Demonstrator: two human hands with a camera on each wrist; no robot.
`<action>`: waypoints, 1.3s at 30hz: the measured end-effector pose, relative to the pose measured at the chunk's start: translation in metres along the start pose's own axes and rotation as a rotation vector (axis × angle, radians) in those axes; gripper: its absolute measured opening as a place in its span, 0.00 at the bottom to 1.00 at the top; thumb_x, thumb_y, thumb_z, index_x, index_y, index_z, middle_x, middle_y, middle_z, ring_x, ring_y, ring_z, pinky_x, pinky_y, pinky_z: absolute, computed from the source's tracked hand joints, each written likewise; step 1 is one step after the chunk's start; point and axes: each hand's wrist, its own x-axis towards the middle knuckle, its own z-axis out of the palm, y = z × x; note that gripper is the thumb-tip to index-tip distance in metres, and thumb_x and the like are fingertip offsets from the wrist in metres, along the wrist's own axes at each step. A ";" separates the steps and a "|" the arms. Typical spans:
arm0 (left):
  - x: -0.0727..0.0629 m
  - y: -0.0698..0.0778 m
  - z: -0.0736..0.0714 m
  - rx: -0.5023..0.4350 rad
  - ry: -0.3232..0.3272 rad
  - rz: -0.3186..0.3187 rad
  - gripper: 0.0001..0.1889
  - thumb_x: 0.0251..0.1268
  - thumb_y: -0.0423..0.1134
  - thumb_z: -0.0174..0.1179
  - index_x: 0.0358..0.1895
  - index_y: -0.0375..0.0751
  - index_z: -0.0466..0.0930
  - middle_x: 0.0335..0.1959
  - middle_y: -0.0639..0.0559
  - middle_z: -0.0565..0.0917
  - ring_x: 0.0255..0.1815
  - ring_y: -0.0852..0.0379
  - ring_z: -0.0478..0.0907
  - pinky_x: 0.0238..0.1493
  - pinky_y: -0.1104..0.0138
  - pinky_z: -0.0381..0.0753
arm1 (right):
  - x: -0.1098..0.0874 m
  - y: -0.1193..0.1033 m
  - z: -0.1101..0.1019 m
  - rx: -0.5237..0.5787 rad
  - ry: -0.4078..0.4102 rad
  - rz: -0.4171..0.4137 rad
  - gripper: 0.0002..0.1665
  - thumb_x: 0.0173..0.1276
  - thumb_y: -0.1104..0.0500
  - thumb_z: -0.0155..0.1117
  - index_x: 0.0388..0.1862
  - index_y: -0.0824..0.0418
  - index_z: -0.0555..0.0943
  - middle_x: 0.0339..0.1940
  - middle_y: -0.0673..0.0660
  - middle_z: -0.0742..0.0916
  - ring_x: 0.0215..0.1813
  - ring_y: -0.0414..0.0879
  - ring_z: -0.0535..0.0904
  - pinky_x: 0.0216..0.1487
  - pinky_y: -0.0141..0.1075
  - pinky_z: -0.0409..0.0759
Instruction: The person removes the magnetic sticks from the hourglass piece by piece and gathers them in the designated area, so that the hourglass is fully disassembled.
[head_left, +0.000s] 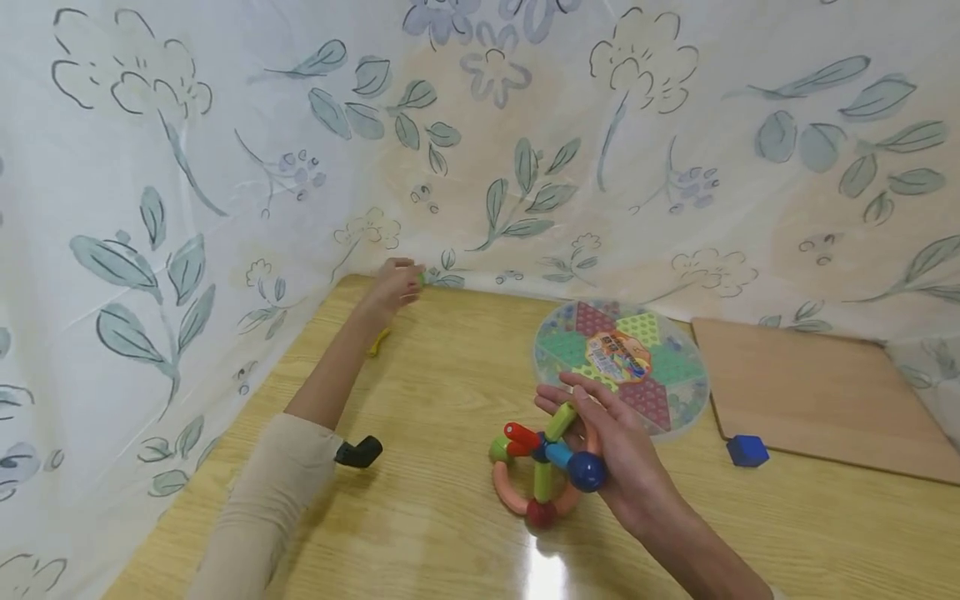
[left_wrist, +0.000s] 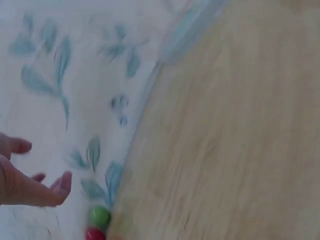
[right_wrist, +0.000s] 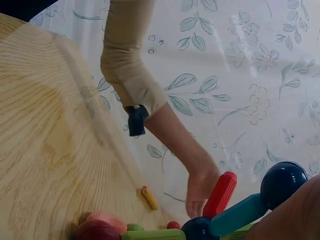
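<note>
My left hand (head_left: pixel 396 286) reaches to the far left corner of the table, fingers apart and holding nothing. In the left wrist view, a green ball (left_wrist: pixel 99 216) and a red ball (left_wrist: pixel 95 234) lie by the table edge, just below those fingers (left_wrist: pixel 61 187). A toy structure of magnetic sticks and balls (head_left: pixel 542 450) stands near the table's middle, with curved orange sticks round its base. Beside it is my right hand (head_left: pixel 618 446), its fingers stretched loosely behind the upper green stick (head_left: pixel 561 422). A blue ball (head_left: pixel 586 472) overlaps the palm in the head view.
A round board with coloured triangles (head_left: pixel 558 350) lies at the back, beside a flat wooden board (head_left: pixel 817 392). Near that board's front corner sits a blue block (head_left: pixel 747 451). A small yellow piece (head_left: pixel 378 342) lies by the left forearm. Floral cloth (head_left: pixel 480 167) hangs behind the table.
</note>
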 end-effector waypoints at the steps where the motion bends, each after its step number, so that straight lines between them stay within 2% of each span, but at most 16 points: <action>1: -0.009 0.002 0.010 0.067 -0.076 0.041 0.29 0.83 0.43 0.51 0.79 0.39 0.55 0.65 0.41 0.70 0.64 0.47 0.74 0.76 0.56 0.72 | 0.000 0.000 0.000 0.002 0.005 -0.001 0.24 0.87 0.53 0.48 0.76 0.54 0.66 0.69 0.53 0.85 0.69 0.41 0.83 0.68 0.26 0.76; 4: -0.047 0.010 0.037 0.316 -0.315 0.156 0.29 0.82 0.47 0.53 0.78 0.44 0.58 0.71 0.38 0.70 0.71 0.40 0.72 0.77 0.48 0.70 | -0.001 -0.001 0.001 0.003 0.014 0.002 0.23 0.87 0.53 0.47 0.76 0.53 0.66 0.69 0.52 0.85 0.68 0.41 0.83 0.67 0.25 0.77; 7: -0.085 0.018 0.059 0.558 -0.487 0.279 0.27 0.80 0.52 0.55 0.75 0.50 0.64 0.67 0.43 0.75 0.70 0.42 0.76 0.71 0.48 0.76 | -0.002 -0.001 0.001 -0.005 0.021 0.006 0.23 0.87 0.51 0.48 0.76 0.52 0.66 0.69 0.51 0.85 0.69 0.40 0.83 0.67 0.25 0.76; 9: -0.107 0.022 0.073 0.680 -0.572 0.363 0.25 0.80 0.53 0.56 0.73 0.52 0.68 0.65 0.46 0.79 0.68 0.47 0.78 0.68 0.52 0.80 | -0.002 -0.002 0.000 -0.011 0.020 0.007 0.24 0.87 0.51 0.48 0.77 0.52 0.65 0.69 0.49 0.86 0.69 0.39 0.83 0.67 0.24 0.76; 11: -0.124 0.024 0.086 0.755 -0.638 0.456 0.23 0.80 0.51 0.57 0.70 0.49 0.71 0.62 0.48 0.81 0.65 0.50 0.80 0.64 0.57 0.82 | -0.002 -0.003 -0.001 -0.020 0.022 0.010 0.25 0.87 0.50 0.48 0.77 0.51 0.64 0.67 0.47 0.86 0.68 0.37 0.82 0.67 0.23 0.75; 14: -0.138 0.021 0.107 0.808 -0.706 0.600 0.20 0.79 0.47 0.59 0.66 0.44 0.76 0.59 0.49 0.84 0.59 0.54 0.83 0.60 0.65 0.83 | -0.002 -0.005 -0.004 -0.031 0.038 0.015 0.25 0.87 0.49 0.47 0.77 0.51 0.64 0.69 0.48 0.85 0.66 0.36 0.82 0.65 0.23 0.75; 16: -0.142 0.019 0.121 0.835 -0.723 0.692 0.19 0.79 0.44 0.60 0.66 0.41 0.77 0.57 0.49 0.86 0.56 0.56 0.84 0.57 0.69 0.83 | -0.003 -0.005 -0.006 -0.050 0.058 0.029 0.24 0.87 0.46 0.46 0.76 0.49 0.66 0.70 0.48 0.82 0.64 0.36 0.80 0.63 0.24 0.75; 18: -0.144 0.016 0.133 0.854 -0.721 0.762 0.20 0.77 0.42 0.63 0.66 0.39 0.78 0.53 0.49 0.87 0.53 0.57 0.85 0.56 0.69 0.83 | -0.003 -0.005 -0.007 -0.053 0.076 0.034 0.23 0.87 0.45 0.46 0.74 0.49 0.67 0.66 0.48 0.79 0.59 0.38 0.78 0.60 0.26 0.75; 21: -0.146 0.012 0.145 0.875 -0.690 0.816 0.22 0.75 0.40 0.65 0.67 0.38 0.78 0.49 0.50 0.88 0.48 0.59 0.85 0.56 0.70 0.83 | -0.003 -0.005 -0.007 -0.048 0.088 0.040 0.21 0.87 0.44 0.45 0.70 0.48 0.69 0.58 0.44 0.77 0.56 0.38 0.74 0.60 0.28 0.75; 23: -0.148 0.010 0.150 0.861 -0.678 0.821 0.21 0.73 0.38 0.66 0.65 0.38 0.79 0.48 0.50 0.88 0.47 0.59 0.85 0.55 0.71 0.83 | -0.002 -0.004 -0.005 -0.036 0.090 0.034 0.20 0.87 0.44 0.45 0.70 0.48 0.68 0.57 0.44 0.78 0.58 0.38 0.75 0.66 0.30 0.74; 28: -0.149 0.007 0.155 0.799 -0.661 0.830 0.16 0.71 0.38 0.68 0.58 0.38 0.83 0.50 0.49 0.90 0.49 0.58 0.87 0.53 0.76 0.82 | -0.003 -0.005 -0.002 -0.017 0.093 0.032 0.23 0.87 0.43 0.42 0.73 0.50 0.64 0.66 0.46 0.76 0.68 0.39 0.74 0.81 0.40 0.65; 32: -0.150 0.005 0.154 0.787 -0.625 0.850 0.12 0.71 0.37 0.68 0.53 0.39 0.84 0.46 0.50 0.91 0.47 0.58 0.87 0.52 0.75 0.82 | -0.006 -0.005 -0.001 0.009 0.072 0.058 0.28 0.86 0.42 0.45 0.76 0.53 0.61 0.71 0.51 0.73 0.76 0.47 0.67 0.85 0.48 0.58; 34: -0.151 0.004 0.152 0.782 -0.612 0.853 0.10 0.71 0.37 0.68 0.51 0.40 0.84 0.45 0.50 0.91 0.46 0.59 0.87 0.52 0.75 0.83 | -0.009 -0.003 -0.002 -0.008 0.040 0.070 0.33 0.85 0.43 0.47 0.80 0.55 0.58 0.77 0.54 0.69 0.81 0.52 0.61 0.86 0.55 0.53; 36: -0.152 0.003 0.151 0.774 -0.603 0.857 0.08 0.70 0.37 0.68 0.49 0.42 0.84 0.43 0.51 0.91 0.45 0.60 0.87 0.52 0.75 0.82 | -0.014 0.000 -0.005 -0.046 0.000 0.079 0.39 0.84 0.45 0.51 0.84 0.58 0.53 0.82 0.56 0.65 0.85 0.55 0.55 0.86 0.58 0.50; 39: -0.154 0.003 0.150 0.762 -0.595 0.870 0.06 0.70 0.37 0.68 0.44 0.43 0.82 0.39 0.52 0.91 0.42 0.61 0.87 0.49 0.76 0.81 | -0.022 0.006 -0.008 -0.120 -0.061 0.062 0.42 0.82 0.50 0.55 0.85 0.59 0.51 0.86 0.57 0.59 0.87 0.56 0.52 0.85 0.58 0.53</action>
